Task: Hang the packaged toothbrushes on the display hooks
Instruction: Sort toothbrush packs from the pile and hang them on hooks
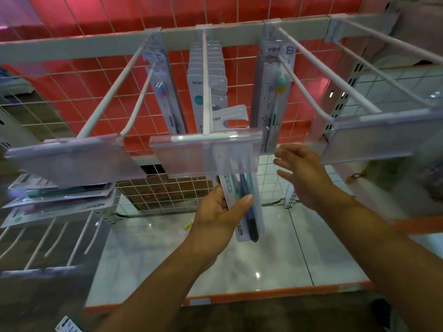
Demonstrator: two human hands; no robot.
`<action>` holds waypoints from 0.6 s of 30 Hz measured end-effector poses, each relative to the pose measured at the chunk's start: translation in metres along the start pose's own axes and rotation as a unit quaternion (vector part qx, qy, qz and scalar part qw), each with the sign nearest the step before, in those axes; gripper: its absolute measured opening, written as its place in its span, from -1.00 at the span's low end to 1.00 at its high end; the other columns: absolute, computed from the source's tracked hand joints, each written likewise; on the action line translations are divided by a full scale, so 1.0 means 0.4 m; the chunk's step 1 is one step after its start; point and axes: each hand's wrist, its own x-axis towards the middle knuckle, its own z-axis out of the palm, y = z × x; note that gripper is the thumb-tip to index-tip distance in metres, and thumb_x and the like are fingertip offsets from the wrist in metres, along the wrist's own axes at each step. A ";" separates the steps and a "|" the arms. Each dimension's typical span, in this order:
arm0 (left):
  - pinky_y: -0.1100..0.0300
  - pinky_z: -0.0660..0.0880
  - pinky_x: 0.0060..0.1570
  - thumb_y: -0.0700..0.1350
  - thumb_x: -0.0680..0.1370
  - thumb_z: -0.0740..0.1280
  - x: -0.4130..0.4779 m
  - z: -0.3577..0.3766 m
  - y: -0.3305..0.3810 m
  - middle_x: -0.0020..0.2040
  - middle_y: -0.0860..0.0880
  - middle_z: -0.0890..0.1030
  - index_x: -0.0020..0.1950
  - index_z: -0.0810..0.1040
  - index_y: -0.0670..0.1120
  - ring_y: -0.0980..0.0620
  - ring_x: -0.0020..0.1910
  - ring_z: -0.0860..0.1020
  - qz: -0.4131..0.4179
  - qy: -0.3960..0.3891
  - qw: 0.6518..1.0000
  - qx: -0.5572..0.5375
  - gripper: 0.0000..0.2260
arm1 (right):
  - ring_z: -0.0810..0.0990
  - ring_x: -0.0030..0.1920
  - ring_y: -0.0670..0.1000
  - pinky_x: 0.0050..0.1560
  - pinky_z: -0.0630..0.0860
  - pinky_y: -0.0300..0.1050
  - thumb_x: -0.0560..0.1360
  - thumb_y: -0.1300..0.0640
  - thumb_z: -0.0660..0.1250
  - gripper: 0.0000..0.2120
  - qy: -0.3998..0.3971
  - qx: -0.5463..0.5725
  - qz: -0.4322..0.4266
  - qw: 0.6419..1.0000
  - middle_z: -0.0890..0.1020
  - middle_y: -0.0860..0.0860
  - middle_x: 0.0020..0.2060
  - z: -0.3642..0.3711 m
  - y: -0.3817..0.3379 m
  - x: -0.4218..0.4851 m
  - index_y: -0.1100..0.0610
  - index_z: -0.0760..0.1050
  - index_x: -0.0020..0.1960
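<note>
The left hand (215,212) grips a packaged toothbrush (242,233) low down, thumb pressed across its front and fingers curled behind. The pack stands nearly upright behind the clear label holder (191,156) of the middle hook (205,80). Its slotted top shows just beside the rod; whether it is threaded on cannot be told. Farther back, that hook carries a dense row of packs (217,68). The left hook (141,94) holds a purple-brush pack (165,92), and the right hook (302,87) holds green-brush packs (271,92). The right hand (304,173) hovers beside the holder, fingers straight, apart, holding nothing. More packs (60,200) lie stacked lower left
</note>
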 end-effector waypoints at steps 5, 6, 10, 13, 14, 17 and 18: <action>0.08 0.59 0.10 -0.05 0.60 0.21 -0.043 -0.009 0.021 0.01 0.08 0.64 0.05 0.53 0.08 0.05 0.06 0.62 -0.033 -0.023 0.999 0.020 -0.87 | 0.65 0.06 0.11 0.01 0.56 -0.06 0.58 0.08 0.26 -0.82 -0.144 -0.003 -0.027 0.989 0.68 0.12 0.00 0.016 -0.011 -0.172 0.12 0.57 0.09; 0.04 0.58 0.13 -0.02 0.60 0.20 -0.054 -0.009 0.031 0.04 0.08 0.62 0.04 0.53 0.09 0.02 0.08 0.61 -0.040 -0.028 0.998 0.033 -0.87 | 0.65 0.07 0.12 0.00 0.58 -0.06 0.58 0.06 0.25 -0.79 -0.163 0.002 -0.029 0.986 0.68 0.14 0.02 0.019 -0.017 -0.200 0.13 0.58 0.11; 0.07 0.59 0.10 0.02 0.60 0.21 -0.088 -0.012 0.055 0.00 0.11 0.61 0.01 0.54 0.11 0.02 0.04 0.61 -0.060 -0.031 0.995 0.080 -0.89 | 0.66 0.08 0.07 0.01 0.60 -0.11 0.52 -0.01 0.25 -0.71 -0.212 -0.007 -0.042 0.976 0.68 0.10 0.03 0.037 -0.054 -0.291 0.11 0.59 0.13; 0.03 0.59 0.11 0.00 0.60 0.25 -0.107 -0.020 0.073 -0.02 0.09 0.64 0.02 0.55 0.12 0.00 0.04 0.62 -0.079 -0.027 0.994 0.071 -0.90 | 0.67 0.06 0.01 -0.02 0.60 -0.16 0.54 0.07 0.25 -0.78 -0.204 -0.015 -0.040 0.978 0.70 0.03 0.01 0.054 -0.074 -0.327 0.06 0.58 0.13; 0.00 0.58 0.13 -0.01 0.60 0.25 -0.111 -0.022 0.079 0.00 0.07 0.64 0.03 0.55 0.13 -0.01 0.05 0.62 -0.084 -0.024 0.994 0.070 -0.90 | 0.67 0.06 0.00 -0.03 0.60 -0.16 0.56 0.13 0.22 -0.79 -0.197 -0.021 -0.035 0.979 0.70 0.01 0.00 0.057 -0.075 -0.331 0.05 0.57 0.13; -0.05 0.55 0.20 -0.04 0.60 0.27 -0.121 -0.031 0.092 0.10 0.04 0.63 0.06 0.51 0.15 -0.04 0.12 0.60 -0.097 -0.019 0.992 0.076 -0.90 | 0.67 0.04 -0.04 -0.04 0.60 -0.19 0.60 0.21 0.18 -0.77 -0.189 -0.038 -0.026 0.981 0.70 -0.03 -0.02 0.074 -0.078 -0.343 0.03 0.57 0.12; -0.05 0.54 0.21 -0.04 0.60 0.27 -0.123 -0.036 0.093 0.12 0.04 0.62 0.08 0.50 0.15 -0.04 0.14 0.59 -0.101 -0.018 0.991 0.080 -0.89 | 0.67 0.04 -0.04 -0.05 0.59 -0.19 0.60 0.22 0.17 -0.77 -0.189 -0.039 -0.022 0.981 0.71 -0.04 -0.03 0.080 -0.078 -0.345 0.04 0.57 0.12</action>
